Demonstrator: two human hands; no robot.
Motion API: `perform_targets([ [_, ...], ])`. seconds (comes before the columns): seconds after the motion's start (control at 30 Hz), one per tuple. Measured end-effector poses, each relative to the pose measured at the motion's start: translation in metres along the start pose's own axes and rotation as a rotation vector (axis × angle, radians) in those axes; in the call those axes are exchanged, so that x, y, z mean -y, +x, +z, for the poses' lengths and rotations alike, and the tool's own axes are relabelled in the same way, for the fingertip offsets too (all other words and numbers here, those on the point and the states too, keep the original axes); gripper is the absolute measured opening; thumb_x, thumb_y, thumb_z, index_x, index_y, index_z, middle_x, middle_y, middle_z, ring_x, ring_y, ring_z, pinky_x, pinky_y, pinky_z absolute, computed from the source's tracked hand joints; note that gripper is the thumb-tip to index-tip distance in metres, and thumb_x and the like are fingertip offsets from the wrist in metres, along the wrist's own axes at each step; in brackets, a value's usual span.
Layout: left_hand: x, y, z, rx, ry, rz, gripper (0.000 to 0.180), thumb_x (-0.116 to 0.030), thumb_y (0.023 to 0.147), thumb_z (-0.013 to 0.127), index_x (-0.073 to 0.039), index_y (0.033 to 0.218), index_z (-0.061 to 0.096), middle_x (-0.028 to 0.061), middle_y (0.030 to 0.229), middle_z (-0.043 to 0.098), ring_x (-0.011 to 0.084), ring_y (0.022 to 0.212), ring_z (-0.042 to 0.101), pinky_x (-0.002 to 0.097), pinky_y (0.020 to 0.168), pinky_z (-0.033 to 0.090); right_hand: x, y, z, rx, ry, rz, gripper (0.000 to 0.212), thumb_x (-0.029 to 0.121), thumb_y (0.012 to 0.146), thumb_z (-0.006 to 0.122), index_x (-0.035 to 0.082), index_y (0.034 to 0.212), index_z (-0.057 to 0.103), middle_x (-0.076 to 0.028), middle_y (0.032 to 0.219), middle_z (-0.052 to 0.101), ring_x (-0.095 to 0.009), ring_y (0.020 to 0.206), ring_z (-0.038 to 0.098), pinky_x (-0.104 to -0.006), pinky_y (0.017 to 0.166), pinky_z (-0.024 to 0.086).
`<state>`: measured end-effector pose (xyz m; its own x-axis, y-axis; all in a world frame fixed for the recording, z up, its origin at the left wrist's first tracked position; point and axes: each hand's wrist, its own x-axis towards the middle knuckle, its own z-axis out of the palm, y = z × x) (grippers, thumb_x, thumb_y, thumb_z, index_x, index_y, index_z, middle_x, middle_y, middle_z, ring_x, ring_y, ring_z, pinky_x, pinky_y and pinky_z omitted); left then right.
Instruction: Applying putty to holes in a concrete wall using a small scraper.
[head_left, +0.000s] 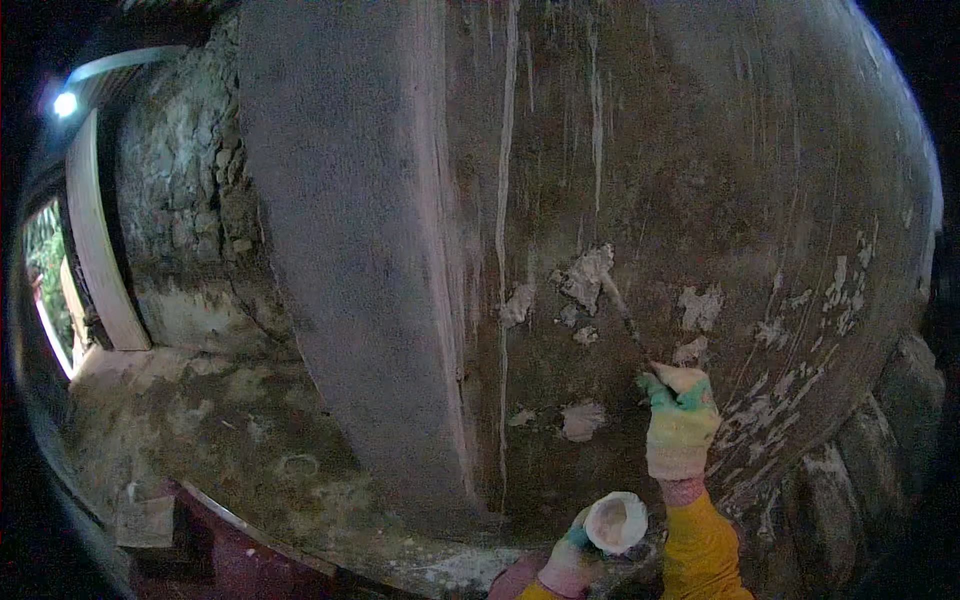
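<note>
My right hand (682, 400), in a pale glove with green fingers, is raised against the dark curved wall (650, 150). It grips a thin spatula-like tool (624, 312), whose pale tip meets a rough whitish patch of plaster (588, 274). The exact form of the blade is too blurred to tell. Lower down, my left hand (573, 556), gloved as well, has its fingers closed round a round white cup (616, 523). Pale material shows inside the cup, its mouth facing up toward me. Yellow sleeves cover both forearms.
More whitish patches (582, 421) and streaks mark the wall, with a grey band (340, 200) on its left. Large stones (845, 490) lie at lower right. At lower left are a small block (146, 520) and a dark red surface (245, 555). A lamp (65, 103) glows at upper left.
</note>
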<state>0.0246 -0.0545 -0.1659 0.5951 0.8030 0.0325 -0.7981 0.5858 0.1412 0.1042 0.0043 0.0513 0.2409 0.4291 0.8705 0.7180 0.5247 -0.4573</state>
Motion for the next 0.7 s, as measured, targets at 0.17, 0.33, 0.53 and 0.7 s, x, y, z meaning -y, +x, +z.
perform_targets([
  [0.17, 0.003, -0.002, -0.005, 0.012, -0.036, 0.056, 0.048, -0.030, 0.093, 0.048, -0.004, 0.132, 0.039, 0.0143, 0.132, 0.047, 0.0309, 0.119, 0.049, 0.0469, 0.101, 0.041, -0.006, 0.000, 0.003, 0.011, 0.092, 0.048, 0.022, -0.003, 0.072, 0.068, 0.007, 0.092, 0.066, -0.008, 0.087, 0.062, -0.022, 0.077, 0.060, -0.0313, 0.070, 0.049],
  [0.33, 0.007, 0.007, -0.014, -0.201, -0.029, -0.003, 0.047, -0.029, 0.093, 0.048, -0.005, 0.132, 0.039, 0.0143, 0.131, 0.047, 0.0308, 0.118, 0.049, 0.0470, 0.098, 0.044, -0.005, 0.002, 0.000, -0.020, -0.033, -0.118, 0.018, -0.007, 0.075, 0.066, 0.003, 0.090, 0.062, -0.006, 0.085, 0.060, -0.017, 0.076, 0.059, -0.0288, 0.068, 0.050],
  [0.53, -0.001, 0.007, -0.002, -0.117, 0.102, -0.040, 0.049, -0.033, 0.092, 0.049, -0.005, 0.131, 0.043, 0.0146, 0.131, 0.047, 0.0300, 0.118, 0.050, 0.0447, 0.097, 0.045, -0.004, 0.002, -0.001, -0.025, -0.048, -0.164, 0.020, -0.011, 0.075, 0.064, 0.001, 0.091, 0.061, -0.007, 0.084, 0.059, -0.016, 0.074, 0.058, -0.0276, 0.066, 0.050],
  [0.7, 0.000, -0.006, 0.005, -0.061, 0.024, 0.000, 0.053, -0.037, 0.091, 0.049, -0.005, 0.132, 0.041, 0.0139, 0.132, 0.047, 0.0304, 0.121, 0.047, 0.0458, 0.100, 0.041, -0.010, -0.003, 0.002, -0.057, 0.008, -0.096, 0.027, -0.003, 0.070, 0.071, 0.010, 0.093, 0.066, -0.007, 0.084, 0.061, -0.021, 0.078, 0.060, -0.0316, 0.067, 0.049],
])
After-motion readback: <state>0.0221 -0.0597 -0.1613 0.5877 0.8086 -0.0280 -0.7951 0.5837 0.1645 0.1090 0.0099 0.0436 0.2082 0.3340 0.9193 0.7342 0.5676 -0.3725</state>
